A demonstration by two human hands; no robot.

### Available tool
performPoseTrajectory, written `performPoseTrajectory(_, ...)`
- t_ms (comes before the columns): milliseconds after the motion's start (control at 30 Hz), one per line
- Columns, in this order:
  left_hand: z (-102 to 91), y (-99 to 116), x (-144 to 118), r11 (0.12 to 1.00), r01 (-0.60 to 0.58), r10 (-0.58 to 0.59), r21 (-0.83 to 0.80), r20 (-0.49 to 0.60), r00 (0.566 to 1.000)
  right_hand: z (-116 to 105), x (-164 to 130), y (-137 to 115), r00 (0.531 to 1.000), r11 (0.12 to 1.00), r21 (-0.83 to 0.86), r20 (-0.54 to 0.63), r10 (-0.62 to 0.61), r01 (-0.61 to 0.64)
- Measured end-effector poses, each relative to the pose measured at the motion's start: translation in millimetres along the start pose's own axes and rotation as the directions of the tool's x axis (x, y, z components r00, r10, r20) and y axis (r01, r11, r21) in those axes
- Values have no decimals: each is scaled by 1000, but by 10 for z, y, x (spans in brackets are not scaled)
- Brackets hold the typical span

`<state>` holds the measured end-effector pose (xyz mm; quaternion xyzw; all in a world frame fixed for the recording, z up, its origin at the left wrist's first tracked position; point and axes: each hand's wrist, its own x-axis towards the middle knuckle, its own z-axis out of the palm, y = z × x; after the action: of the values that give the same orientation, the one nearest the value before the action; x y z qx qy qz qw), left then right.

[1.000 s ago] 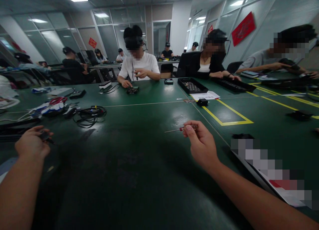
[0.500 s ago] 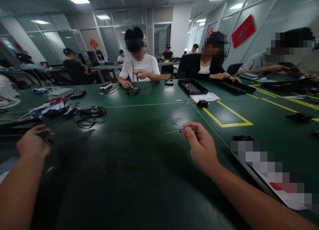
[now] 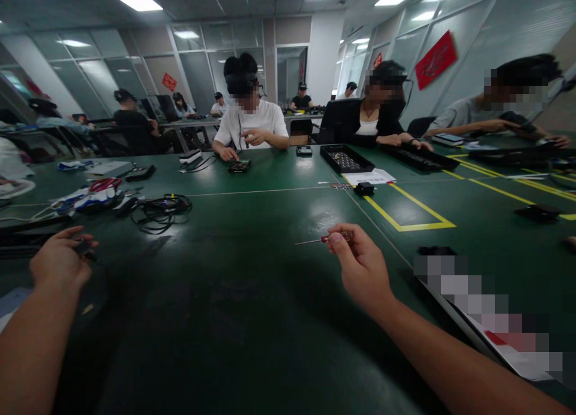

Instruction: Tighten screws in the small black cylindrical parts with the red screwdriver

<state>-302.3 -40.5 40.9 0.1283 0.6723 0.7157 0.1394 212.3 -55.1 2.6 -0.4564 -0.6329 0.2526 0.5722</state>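
The fingers (image 3: 335, 238) of the right hand (image 3: 362, 271) are pinched shut on a small screwdriver (image 3: 321, 239) at frame centre, tip pointing left. At the left edge, a small dark part (image 3: 82, 247) is gripped by the left hand (image 3: 58, 262) above the green table (image 3: 252, 295). A holding step is judged; bringing tip and part together would call for both hands converging.

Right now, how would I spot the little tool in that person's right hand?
Start at the big green table, then find the right hand raised over its middle. Pinched in its fingertips is a thin screwdriver, red at the handle, its metal shaft pointing left, unlike the black cables beyond.
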Motion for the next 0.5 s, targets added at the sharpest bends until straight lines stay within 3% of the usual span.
performPoseTrajectory(267, 90, 39, -165, 999, -1, 1, -35, 5, 1000, 4, 3, -19, 1000, 1000, 5, 2, 0, 0)
performPoseTrajectory(500, 257, 51, -362, 995, -50, 67, -92, 187, 980, 16, 8, -30, 999, 1000, -13, -23, 27, -28)
